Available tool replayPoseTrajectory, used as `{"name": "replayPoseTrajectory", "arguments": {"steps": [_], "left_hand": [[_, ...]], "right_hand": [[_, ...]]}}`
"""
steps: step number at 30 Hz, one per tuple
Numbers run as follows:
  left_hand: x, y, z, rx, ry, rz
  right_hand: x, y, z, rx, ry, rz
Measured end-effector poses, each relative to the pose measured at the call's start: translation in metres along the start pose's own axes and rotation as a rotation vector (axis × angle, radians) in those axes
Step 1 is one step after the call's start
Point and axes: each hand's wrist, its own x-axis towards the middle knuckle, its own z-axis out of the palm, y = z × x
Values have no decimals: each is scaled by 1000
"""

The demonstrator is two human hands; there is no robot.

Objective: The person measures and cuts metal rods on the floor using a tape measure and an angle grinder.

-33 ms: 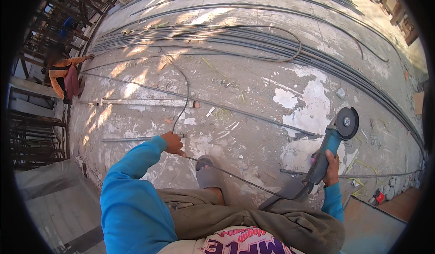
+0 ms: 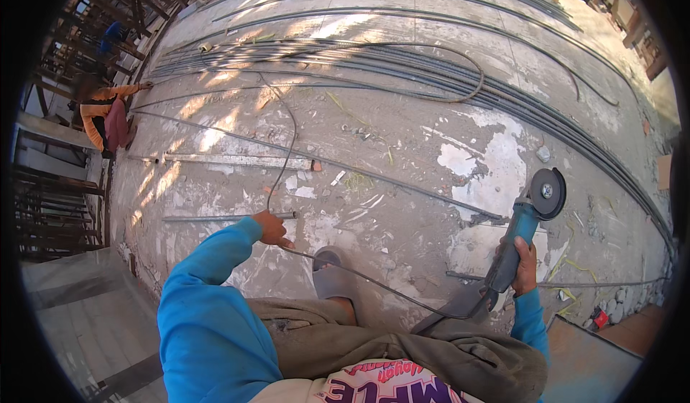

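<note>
In my right hand (image 2: 525,266) is a teal and black angle grinder (image 2: 512,248), gripped by its body, with its dark round disc (image 2: 548,192) pointing away from me. Its black power cord (image 2: 366,276) leaves the rear of the tool, sags past my sandal (image 2: 332,281) and runs up to my left hand (image 2: 271,229). The fingers of that hand are closed around the cord. Beyond it, the cord carries on across the floor toward the bundle of bars. A short grey pipe (image 2: 208,218) lies just beside my left hand.
Long steel bars (image 2: 402,59) lie bundled across the concrete, with a single bar (image 2: 402,182) slanting nearer. A whitish length of material (image 2: 237,161) lies at the left. Another person (image 2: 108,119) crouches at the far left by stacked timber. Rubble (image 2: 616,302) and a panel (image 2: 589,356) are at right.
The view has shifted very slightly. My left hand still grips the cord, and the grinder in my right hand is nearly where it was.
</note>
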Motion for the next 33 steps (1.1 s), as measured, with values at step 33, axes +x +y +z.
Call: {"name": "replayPoseTrajectory", "arguments": {"steps": [33], "left_hand": [[85,-49,39,-1517,1092,-191]], "right_hand": [[7,120,217,-1034,-611,228]]}}
